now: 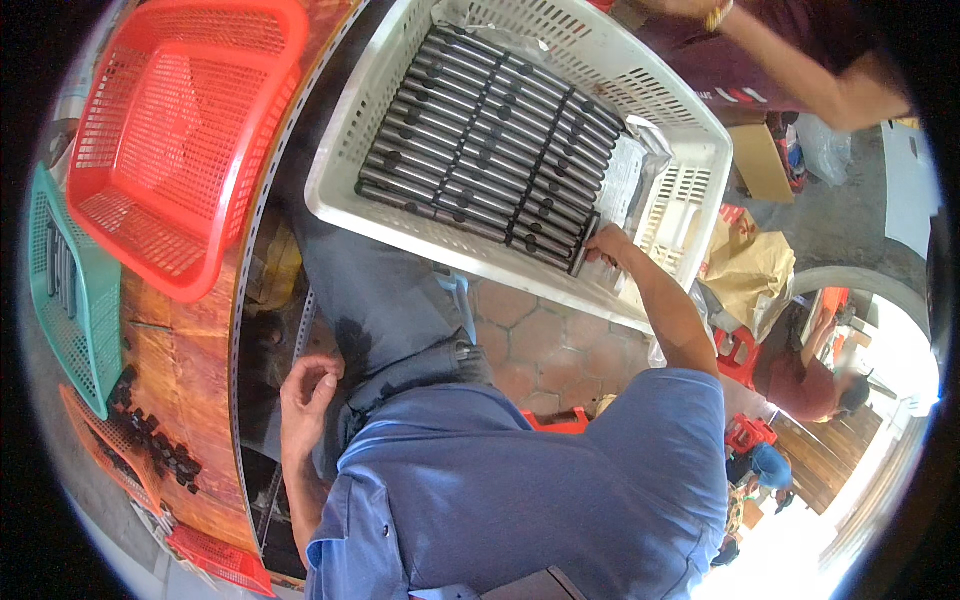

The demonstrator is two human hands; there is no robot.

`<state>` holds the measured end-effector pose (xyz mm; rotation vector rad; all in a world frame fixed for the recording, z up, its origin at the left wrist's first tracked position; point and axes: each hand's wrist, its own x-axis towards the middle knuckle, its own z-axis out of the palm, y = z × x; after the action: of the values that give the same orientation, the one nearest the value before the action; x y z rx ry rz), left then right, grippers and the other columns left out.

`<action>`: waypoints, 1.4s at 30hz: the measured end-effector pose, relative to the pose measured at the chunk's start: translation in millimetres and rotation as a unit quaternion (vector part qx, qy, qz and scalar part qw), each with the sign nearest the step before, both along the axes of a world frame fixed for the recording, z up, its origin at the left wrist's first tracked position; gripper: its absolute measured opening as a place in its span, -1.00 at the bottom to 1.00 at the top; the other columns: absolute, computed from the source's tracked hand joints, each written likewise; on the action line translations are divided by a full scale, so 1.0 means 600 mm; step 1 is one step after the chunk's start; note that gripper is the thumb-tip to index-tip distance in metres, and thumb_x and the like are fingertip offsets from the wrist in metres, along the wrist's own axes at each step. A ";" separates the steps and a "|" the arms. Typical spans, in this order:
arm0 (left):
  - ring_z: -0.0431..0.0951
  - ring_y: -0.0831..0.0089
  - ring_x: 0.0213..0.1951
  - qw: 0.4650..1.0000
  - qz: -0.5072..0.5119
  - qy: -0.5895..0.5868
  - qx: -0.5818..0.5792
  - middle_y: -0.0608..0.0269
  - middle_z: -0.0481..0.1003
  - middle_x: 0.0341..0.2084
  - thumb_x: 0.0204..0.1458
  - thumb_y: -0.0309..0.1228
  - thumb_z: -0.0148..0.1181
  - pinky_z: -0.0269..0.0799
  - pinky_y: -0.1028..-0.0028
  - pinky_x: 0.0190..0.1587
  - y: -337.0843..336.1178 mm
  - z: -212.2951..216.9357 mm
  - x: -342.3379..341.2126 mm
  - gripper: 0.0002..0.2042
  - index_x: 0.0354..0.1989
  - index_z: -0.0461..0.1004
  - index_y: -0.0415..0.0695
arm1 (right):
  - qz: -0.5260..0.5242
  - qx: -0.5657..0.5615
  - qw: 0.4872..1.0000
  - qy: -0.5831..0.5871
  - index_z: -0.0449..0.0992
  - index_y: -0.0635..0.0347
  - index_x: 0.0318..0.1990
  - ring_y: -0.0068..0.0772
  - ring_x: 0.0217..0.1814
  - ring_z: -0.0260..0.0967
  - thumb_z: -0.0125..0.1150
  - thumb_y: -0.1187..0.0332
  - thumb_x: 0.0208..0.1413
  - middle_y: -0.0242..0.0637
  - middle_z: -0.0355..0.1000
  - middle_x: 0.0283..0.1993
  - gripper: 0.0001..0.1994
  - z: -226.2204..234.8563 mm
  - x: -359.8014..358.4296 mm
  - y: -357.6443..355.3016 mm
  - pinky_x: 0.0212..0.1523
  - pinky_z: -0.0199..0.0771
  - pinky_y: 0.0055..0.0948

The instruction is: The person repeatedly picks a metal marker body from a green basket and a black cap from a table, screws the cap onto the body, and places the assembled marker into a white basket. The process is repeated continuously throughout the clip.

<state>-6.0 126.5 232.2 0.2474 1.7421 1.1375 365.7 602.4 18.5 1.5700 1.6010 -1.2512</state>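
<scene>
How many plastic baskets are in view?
5: white basket, top centre, holding rods; large red basket, upper left; teal basket, left of that; orange basket, below teal; small red basket, lower left. Others may be hidden.

Your right hand [608,245] reaches into a white basket [340,140], its fingers at a short dark bar [586,246] lying across the lower-right end of the rods [480,150], which lie in parallel rows; whether it grips the bar is hard to tell. Your left hand [308,390] is loosely curled and holds nothing, outside the basket. On your left, a wooden surface [180,350] carries a red basket [185,130] and scattered black pieces [165,445]; a teal basket [90,375] beside the red one contains rods. Another person's arm [780,60] shows at upper right.
</scene>
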 end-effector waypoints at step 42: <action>0.44 0.60 -0.25 0.999 0.002 0.037 0.003 0.38 0.47 -0.33 0.18 -0.41 0.19 0.37 0.55 -0.13 -0.037 -0.030 0.024 -0.84 -0.15 0.47 -0.20 | -0.096 -0.005 0.995 0.038 0.53 0.36 -0.57 -0.36 -0.66 0.46 0.41 0.38 0.01 -0.01 0.55 -0.54 -0.75 0.020 0.016 -0.030 -0.80 0.19 -0.35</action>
<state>8.6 104.1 213.9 0.2937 1.8040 1.1491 375.4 584.7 30.3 1.7223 1.5144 -1.4322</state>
